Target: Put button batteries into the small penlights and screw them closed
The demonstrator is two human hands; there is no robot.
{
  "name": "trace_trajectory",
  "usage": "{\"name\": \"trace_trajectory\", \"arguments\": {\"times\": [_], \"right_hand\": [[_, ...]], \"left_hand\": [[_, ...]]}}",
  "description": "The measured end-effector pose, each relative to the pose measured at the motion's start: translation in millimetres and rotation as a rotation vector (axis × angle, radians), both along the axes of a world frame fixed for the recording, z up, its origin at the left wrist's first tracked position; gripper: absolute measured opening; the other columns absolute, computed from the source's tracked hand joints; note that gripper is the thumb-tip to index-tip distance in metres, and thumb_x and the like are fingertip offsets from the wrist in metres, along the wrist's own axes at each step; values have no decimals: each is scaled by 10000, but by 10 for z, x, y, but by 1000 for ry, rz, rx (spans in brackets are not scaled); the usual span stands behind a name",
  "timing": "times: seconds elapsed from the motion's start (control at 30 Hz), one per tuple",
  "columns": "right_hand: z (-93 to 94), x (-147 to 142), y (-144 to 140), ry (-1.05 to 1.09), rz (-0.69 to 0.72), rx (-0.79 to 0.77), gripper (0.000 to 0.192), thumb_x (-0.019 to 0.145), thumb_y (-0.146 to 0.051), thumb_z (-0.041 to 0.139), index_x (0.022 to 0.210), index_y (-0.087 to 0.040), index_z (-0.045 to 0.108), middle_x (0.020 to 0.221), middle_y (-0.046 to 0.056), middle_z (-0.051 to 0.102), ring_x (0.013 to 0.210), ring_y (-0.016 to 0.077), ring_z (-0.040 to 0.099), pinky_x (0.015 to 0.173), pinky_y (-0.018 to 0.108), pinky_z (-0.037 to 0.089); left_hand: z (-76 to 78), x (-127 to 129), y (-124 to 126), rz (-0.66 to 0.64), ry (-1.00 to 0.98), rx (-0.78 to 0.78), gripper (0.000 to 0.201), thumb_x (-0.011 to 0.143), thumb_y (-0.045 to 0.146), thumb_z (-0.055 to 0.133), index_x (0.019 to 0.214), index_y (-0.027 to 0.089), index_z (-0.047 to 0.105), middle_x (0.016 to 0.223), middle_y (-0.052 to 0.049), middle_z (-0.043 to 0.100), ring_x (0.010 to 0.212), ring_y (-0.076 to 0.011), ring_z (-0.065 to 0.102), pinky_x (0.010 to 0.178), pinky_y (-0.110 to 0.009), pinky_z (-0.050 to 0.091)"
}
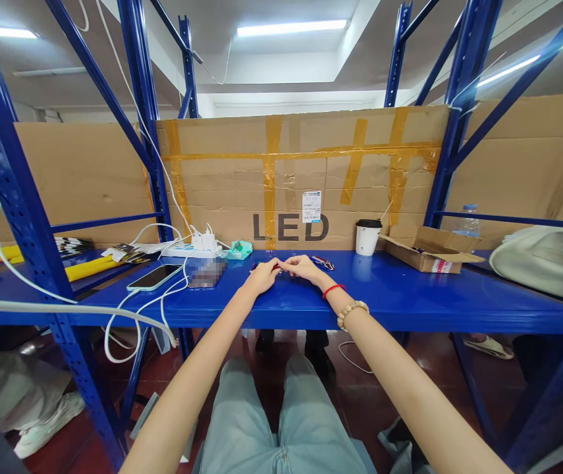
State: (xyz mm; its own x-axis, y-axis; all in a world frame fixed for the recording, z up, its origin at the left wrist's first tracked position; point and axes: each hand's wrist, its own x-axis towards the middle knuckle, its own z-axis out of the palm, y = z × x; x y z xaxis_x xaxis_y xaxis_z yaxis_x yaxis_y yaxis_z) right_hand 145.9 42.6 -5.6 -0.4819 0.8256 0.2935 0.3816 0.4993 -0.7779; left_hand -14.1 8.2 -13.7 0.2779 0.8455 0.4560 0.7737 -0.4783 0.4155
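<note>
Seemingly both hands, left hand [263, 276] and right hand [303, 267], pinch a small red item [276, 266] mid-shelf [409, 296].

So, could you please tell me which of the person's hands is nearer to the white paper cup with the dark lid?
The right hand. It rests on the blue shelf, to the left of the paper cup and closer to the person. The left hand lies further left, beside the right hand.

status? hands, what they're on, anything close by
Left hand and right hand together on the blue shelf, pinching a small red item; too small to identify. Paper cup to the right, phone to the left, both apart from the hands.
</note>
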Motion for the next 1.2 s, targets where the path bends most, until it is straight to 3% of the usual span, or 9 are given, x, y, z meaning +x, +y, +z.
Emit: {"name": "trace_trajectory", "arguments": {"times": [1.2], "right_hand": [[-1,-13,-2,2,-6,-48,250,878,-319,522,1036,-132,570,1004,55,602,832,155,598,714,337,511]], "left_hand": [[-80,-14,128,-17,48,39,234,894,279,512,1076,141,562,1068,-74,593,908,-187,596,783,-385,506]]}}
